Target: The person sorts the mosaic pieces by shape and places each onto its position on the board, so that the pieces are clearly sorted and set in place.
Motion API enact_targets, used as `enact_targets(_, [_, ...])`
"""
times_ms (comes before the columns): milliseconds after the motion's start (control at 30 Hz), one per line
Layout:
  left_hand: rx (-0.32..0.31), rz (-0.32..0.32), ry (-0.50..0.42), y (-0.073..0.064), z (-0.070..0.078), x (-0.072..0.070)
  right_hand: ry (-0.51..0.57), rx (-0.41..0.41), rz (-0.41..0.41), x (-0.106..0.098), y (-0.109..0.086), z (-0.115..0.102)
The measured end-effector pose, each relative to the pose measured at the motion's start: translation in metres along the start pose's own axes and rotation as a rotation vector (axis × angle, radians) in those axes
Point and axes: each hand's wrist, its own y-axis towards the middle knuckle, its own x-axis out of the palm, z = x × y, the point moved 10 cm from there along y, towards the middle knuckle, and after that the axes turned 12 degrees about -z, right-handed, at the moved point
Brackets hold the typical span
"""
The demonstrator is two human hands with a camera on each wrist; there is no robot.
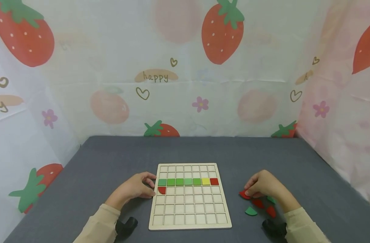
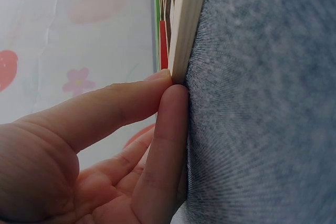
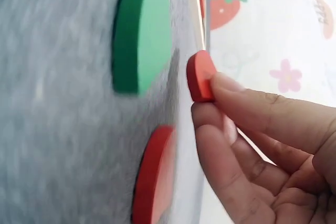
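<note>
A pale wooden grid board (image 1: 189, 209) lies flat on the dark table. My left hand (image 1: 139, 185) is at its left side; in the left wrist view thumb and fingertip meet at the board's edge (image 2: 186, 30). One row holds square tiles in greens, yellow (image 1: 205, 181) and red (image 1: 214, 181). Below the row's left end sits a red quarter-circle tile (image 1: 162, 190). Right of the board, my right hand (image 1: 263, 184) pinches another red quarter-circle tile (image 3: 200, 77) between thumb and fingers, low over the table.
Around the right hand lie loose red tiles (image 1: 271, 212) and green quarter-circle tiles (image 1: 251, 211). Strawberry-printed cloth (image 1: 185, 111) hangs behind and beside the table (image 1: 118, 152). Black straps (image 1: 126, 227) show at both wrists.
</note>
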Motion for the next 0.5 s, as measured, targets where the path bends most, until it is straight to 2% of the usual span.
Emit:
enact_targets(233, [0.005,0.001,0.010,-0.001,0.000,0.000,0.033,-0.039,0.008,0.011,0.004,-0.019])
enact_targets(367, [-0.001,0.008,0.007,-0.001,-0.001,0.000,0.065,-0.083,-0.008,0.020,0.011,-0.036])
enact_targets(500, [0.001,0.006,0.008,0.000,-0.001,0.000,0.095,-0.093,-0.031,0.031,0.019,-0.052])
